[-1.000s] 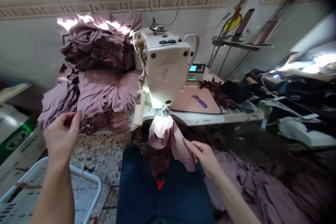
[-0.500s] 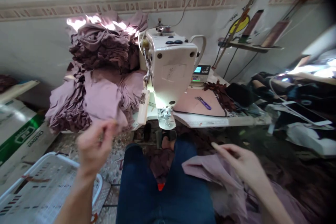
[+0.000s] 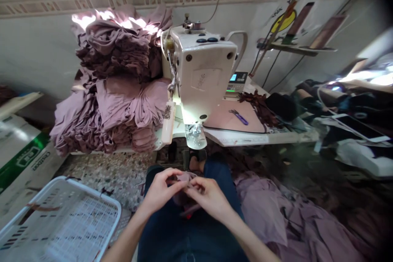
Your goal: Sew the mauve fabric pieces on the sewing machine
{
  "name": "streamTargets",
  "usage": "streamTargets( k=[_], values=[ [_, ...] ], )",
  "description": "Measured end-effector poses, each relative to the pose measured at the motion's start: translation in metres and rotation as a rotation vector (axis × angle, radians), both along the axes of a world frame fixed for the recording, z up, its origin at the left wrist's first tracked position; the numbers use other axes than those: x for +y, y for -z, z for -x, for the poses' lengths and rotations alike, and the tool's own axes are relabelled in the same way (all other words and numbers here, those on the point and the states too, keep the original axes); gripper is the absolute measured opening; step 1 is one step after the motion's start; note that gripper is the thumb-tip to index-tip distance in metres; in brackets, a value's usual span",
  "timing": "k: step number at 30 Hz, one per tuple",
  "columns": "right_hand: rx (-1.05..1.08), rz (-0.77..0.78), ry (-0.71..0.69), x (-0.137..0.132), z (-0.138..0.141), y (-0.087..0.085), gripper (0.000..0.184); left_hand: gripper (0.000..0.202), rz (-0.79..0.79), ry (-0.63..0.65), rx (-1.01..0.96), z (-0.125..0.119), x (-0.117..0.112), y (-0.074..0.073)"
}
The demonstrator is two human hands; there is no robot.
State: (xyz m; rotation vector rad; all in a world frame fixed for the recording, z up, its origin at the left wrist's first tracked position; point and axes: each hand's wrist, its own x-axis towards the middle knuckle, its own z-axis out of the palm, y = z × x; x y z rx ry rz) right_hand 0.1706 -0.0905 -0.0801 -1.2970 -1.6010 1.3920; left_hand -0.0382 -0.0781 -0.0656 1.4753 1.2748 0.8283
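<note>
My left hand point(image 3: 160, 190) and my right hand point(image 3: 209, 195) meet over my lap, both pinching a small mauve fabric piece point(image 3: 184, 180) between their fingertips. The piece is bunched up above my blue-jeaned legs point(image 3: 184, 229). Straight ahead stands a white sewing machine point(image 3: 202, 77) with its lamp lit over the needle area point(image 3: 194, 131); nothing lies under the needle. A tall stack of folded mauve fabric pieces point(image 3: 119, 82) sits left of the machine.
More mauve cloth point(image 3: 285, 221) lies heaped at my right. A white plastic basket point(image 3: 58, 221) stands lower left beside a cardboard box point(image 3: 21, 159). Purple snips point(image 3: 240, 117) rest on the machine table point(image 3: 260, 137). A phone point(image 3: 357, 127) and dark clutter fill the right.
My left hand came down from the fabric stack with a piece. My right hand dropped the sewn cloth to the right and moved in; both hands now meet over my lap.
</note>
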Motion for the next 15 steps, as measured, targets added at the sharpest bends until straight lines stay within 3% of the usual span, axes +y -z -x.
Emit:
streamTargets(
  k=[3,8,11,15],
  values=[
    [-0.042,-0.049,-0.094,0.016,-0.030,-0.018,0.018,0.030,-0.075,0.238,0.145,0.009,0.003,-0.010],
    [0.057,0.021,-0.351,0.032,-0.058,-0.041,0.037,0.039,-0.191,0.391,0.077,-0.005,0.011,-0.027],
    [0.059,-0.067,-0.277,0.039,-0.066,-0.046,0.039,0.040,-0.127,0.392,-0.016,-0.016,0.017,-0.028],
    [0.092,-0.124,-0.109,0.044,-0.071,-0.047,0.042,0.040,0.108,0.225,-0.142,-0.024,0.024,-0.024]
  ],
)
